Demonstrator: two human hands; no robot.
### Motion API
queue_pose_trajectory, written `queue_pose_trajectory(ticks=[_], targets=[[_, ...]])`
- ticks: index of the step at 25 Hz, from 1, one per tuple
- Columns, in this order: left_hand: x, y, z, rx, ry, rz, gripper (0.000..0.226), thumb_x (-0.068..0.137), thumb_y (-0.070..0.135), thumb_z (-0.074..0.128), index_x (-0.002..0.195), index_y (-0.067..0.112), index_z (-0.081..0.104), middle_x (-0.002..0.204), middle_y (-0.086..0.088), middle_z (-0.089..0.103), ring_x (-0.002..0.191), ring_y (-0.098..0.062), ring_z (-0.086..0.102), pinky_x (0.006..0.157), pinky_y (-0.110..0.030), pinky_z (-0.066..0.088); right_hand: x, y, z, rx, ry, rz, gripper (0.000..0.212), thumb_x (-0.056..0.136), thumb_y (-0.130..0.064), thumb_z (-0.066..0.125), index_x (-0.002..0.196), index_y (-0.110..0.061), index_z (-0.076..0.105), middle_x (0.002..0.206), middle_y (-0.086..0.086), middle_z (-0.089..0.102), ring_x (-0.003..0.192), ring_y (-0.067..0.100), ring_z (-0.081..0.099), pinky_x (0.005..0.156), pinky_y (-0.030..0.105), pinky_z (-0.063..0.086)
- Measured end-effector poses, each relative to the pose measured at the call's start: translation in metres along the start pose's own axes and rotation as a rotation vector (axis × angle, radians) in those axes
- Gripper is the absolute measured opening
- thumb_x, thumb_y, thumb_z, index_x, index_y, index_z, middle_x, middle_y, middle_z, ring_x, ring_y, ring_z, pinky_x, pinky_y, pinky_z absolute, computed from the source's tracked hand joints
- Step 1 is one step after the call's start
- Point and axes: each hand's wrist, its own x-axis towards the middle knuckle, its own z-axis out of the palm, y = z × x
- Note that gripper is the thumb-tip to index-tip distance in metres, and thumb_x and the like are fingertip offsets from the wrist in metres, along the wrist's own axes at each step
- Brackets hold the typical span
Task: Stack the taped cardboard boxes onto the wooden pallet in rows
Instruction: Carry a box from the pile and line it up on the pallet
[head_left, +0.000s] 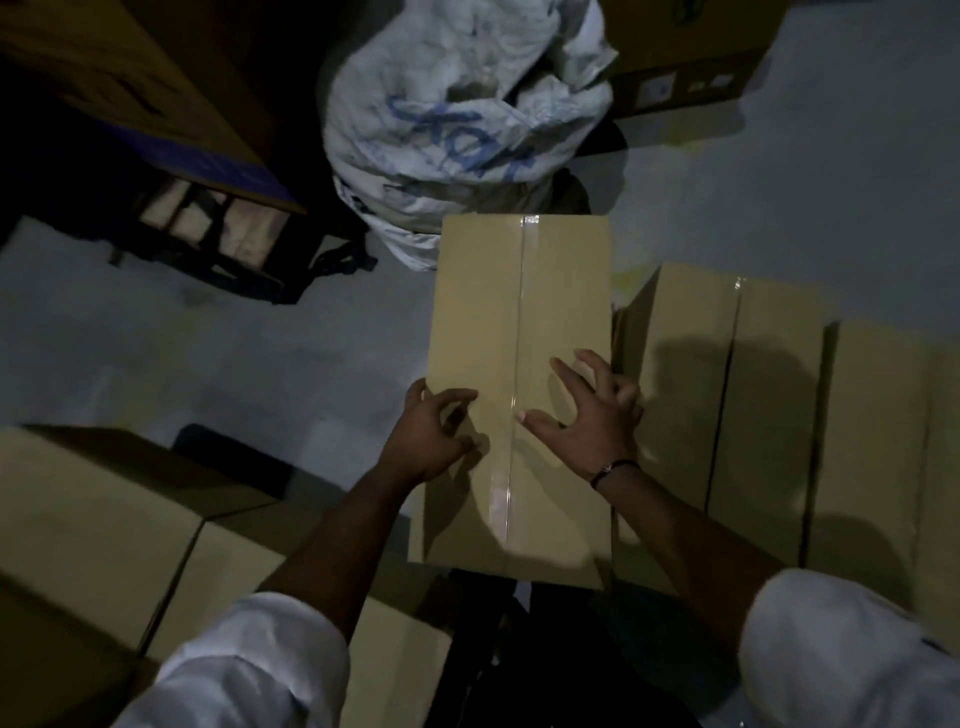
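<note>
A tan cardboard box (478, 312) with clear tape along its middle seam lies lengthwise in front of me, its top facing up. My left hand (428, 441) sits at the box's near left edge, its bent fingers touching the top. My right hand (592, 421) rests on the top near the right edge, fingers spread and arched with the tips on the cardboard. Neither hand wraps around the box. A dark wooden pallet (208, 234) shows at the upper left under a large carton.
Two more taped boxes (727, 364) stand side by side just right of the first one. Further tan boxes (104, 525) lie at the lower left. A white woven sack (467, 114) stands behind the box, and a printed carton (685, 67) at the top right. Grey floor (234, 353) lies between.
</note>
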Motion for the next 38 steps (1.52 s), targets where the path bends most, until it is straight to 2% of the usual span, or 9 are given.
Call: queue_pose_trajectory(ticks=[3, 6, 10, 15, 21, 25, 28, 35, 38], targets=[[-0.062, 0.005, -0.025, -0.01, 0.092, -0.037, 0.066, 0.076, 0.041, 0.085, 0.136, 0.045, 0.056, 0.154, -0.006, 0.03, 0.129, -0.025, 0.052, 0.106, -0.031, 0.045, -0.031, -0.049, -0.03, -0.07, -0.032, -0.079, 0.092, 0.063, -0.094, 0.052, 0.144, -0.054, 0.039, 0.158, -0.024, 0.022, 0.132, 0.026, 0.021, 0.103, 0.044, 0.029], [-0.127, 0.016, -0.051, -0.04, 0.211, -0.1, 0.068, 0.077, 0.046, 0.085, 0.139, 0.042, 0.056, 0.155, -0.006, 0.027, 0.126, -0.024, 0.054, 0.099, -0.025, 0.044, -0.055, -0.089, -0.054, -0.084, -0.094, -0.218, 0.094, 0.061, -0.094, 0.053, 0.144, -0.053, 0.04, 0.16, -0.022, 0.019, 0.134, 0.028, 0.018, 0.103, 0.043, 0.031], [-0.219, 0.011, -0.07, -0.102, 0.405, -0.221, 0.073, 0.07, 0.063, 0.08, 0.137, 0.051, 0.053, 0.155, -0.001, 0.028, 0.13, -0.028, 0.053, 0.106, -0.04, 0.05, -0.088, -0.15, -0.066, -0.124, -0.131, -0.418, 0.085, 0.06, -0.093, 0.054, 0.135, -0.052, 0.051, 0.158, -0.022, 0.021, 0.135, 0.034, 0.02, 0.107, 0.056, 0.035], [-0.328, -0.018, -0.061, -0.222, 0.623, -0.389, 0.073, 0.073, 0.053, 0.082, 0.139, 0.053, 0.049, 0.155, -0.003, 0.031, 0.134, -0.028, 0.049, 0.107, -0.037, 0.046, -0.153, -0.229, -0.047, -0.224, -0.162, -0.71, 0.069, 0.068, -0.086, 0.057, 0.125, -0.046, 0.061, 0.153, -0.021, 0.031, 0.132, 0.036, 0.021, 0.108, 0.052, 0.027], [-0.434, -0.07, -0.029, -0.39, 0.751, -0.55, 0.077, 0.071, 0.061, 0.078, 0.139, 0.058, 0.04, 0.161, -0.008, 0.022, 0.137, -0.035, 0.046, 0.105, -0.042, 0.046, -0.249, -0.3, -0.011, -0.353, -0.222, -0.995, 0.07, 0.072, -0.083, 0.058, 0.129, -0.042, 0.058, 0.154, -0.01, 0.035, 0.125, 0.035, 0.027, 0.103, 0.047, 0.028], [-0.485, -0.098, -0.019, -0.388, 0.868, -0.58, 0.079, 0.071, 0.062, 0.079, 0.141, 0.053, 0.043, 0.162, -0.01, 0.022, 0.137, -0.035, 0.046, 0.104, -0.039, 0.045, -0.304, -0.32, 0.01, -0.436, -0.261, -1.057, 0.075, 0.072, -0.08, 0.06, 0.134, -0.04, 0.053, 0.164, -0.005, 0.018, 0.134, 0.041, 0.02, 0.109, 0.05, 0.024], [-0.511, -0.122, -0.014, -0.365, 0.9, -0.594, 0.08, 0.069, 0.066, 0.078, 0.139, 0.056, 0.041, 0.161, -0.008, 0.023, 0.138, -0.038, 0.042, 0.104, -0.045, 0.045, -0.33, -0.329, 0.03, -0.511, -0.297, -1.072, 0.083, 0.07, -0.083, 0.058, 0.14, -0.039, 0.047, 0.167, -0.006, 0.005, 0.141, 0.047, 0.019, 0.113, 0.057, 0.022], [-0.546, -0.156, -0.013, -0.259, 0.887, -0.594, 0.098, 0.074, 0.068, 0.074, 0.156, 0.044, 0.027, 0.168, 0.008, -0.007, 0.146, -0.045, 0.025, 0.111, -0.054, 0.039, -0.372, -0.331, 0.055, -0.507, -0.3, -1.085, 0.086, 0.073, -0.083, 0.055, 0.145, -0.038, 0.044, 0.166, -0.005, 0.014, 0.142, 0.045, 0.021, 0.114, 0.057, 0.02], [-0.547, -0.165, -0.021, -0.219, 0.806, -0.574, 0.098, 0.079, 0.068, 0.071, 0.159, 0.044, 0.02, 0.169, 0.01, -0.01, 0.149, -0.051, 0.013, 0.114, -0.059, 0.032, -0.372, -0.333, 0.062, -0.504, -0.296, -1.083, 0.086, 0.074, -0.084, 0.054, 0.146, -0.039, 0.043, 0.165, -0.006, 0.017, 0.143, 0.045, 0.021, 0.114, 0.057, 0.02]])
